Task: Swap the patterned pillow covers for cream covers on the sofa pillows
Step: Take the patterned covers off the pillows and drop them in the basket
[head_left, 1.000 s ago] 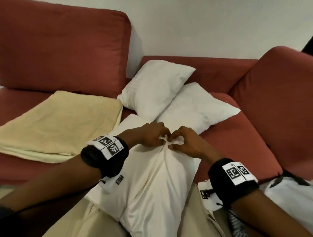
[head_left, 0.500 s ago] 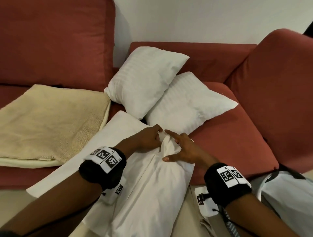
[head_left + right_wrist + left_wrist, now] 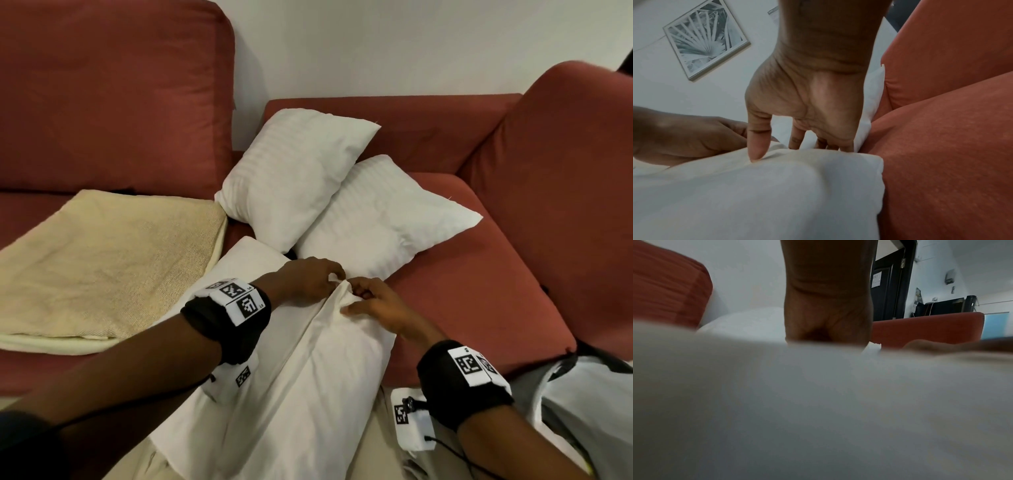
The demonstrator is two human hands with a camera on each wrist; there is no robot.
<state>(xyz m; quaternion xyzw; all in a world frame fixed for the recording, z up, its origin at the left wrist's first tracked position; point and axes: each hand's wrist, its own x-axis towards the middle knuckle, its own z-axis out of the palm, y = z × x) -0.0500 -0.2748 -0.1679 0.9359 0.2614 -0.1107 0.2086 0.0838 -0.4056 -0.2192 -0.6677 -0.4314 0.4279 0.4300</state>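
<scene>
A pillow in a cream cover leans from my lap onto the red sofa's seat edge. My left hand and right hand meet at its top edge and pinch a bunched fold of the cover there. In the right wrist view the right thumb presses the cream cover while the fingers curl over its far edge. In the left wrist view the cover hides the left hand's fingers. Two bare white pillows lie overlapped just behind my hands.
Folded cream covers lie stacked on the left seat. The red sofa has a tall back cushion at left and an armrest at right. A white bag sits at lower right. A framed picture hangs on the wall.
Half a second ago the right hand lay with its fingers spread on the cover; now it pinches the fold again beside the left hand. The view has shifted slightly.
</scene>
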